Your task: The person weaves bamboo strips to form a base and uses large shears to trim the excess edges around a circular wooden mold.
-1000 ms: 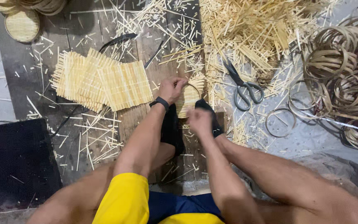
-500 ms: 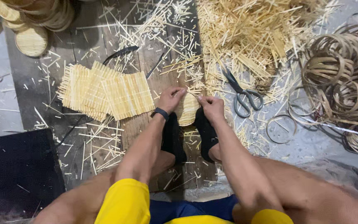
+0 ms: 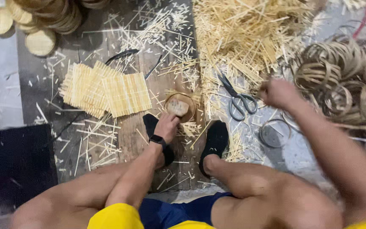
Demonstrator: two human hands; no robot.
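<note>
Our left hand (image 3: 166, 125) pins a small woven bamboo disc (image 3: 178, 107) inside its ring on the floor between our feet. It looks light, thin and brittle, best gripped at the rim. Our right hand (image 3: 278, 93), blurred and seemingly fisted, hovers beside the scissors (image 3: 236, 99) and coiled bamboo hoops (image 3: 339, 76).

My left hand (image 3: 167, 126) reaches straight forward between my knees, fingers curled downward and palm facing the floor, a black band around its wrist. My right hand (image 3: 278, 93) is stretched out far to the right, blurred, fingers loosely closed into a fist, the forearm running diagonally back toward my body.
</note>
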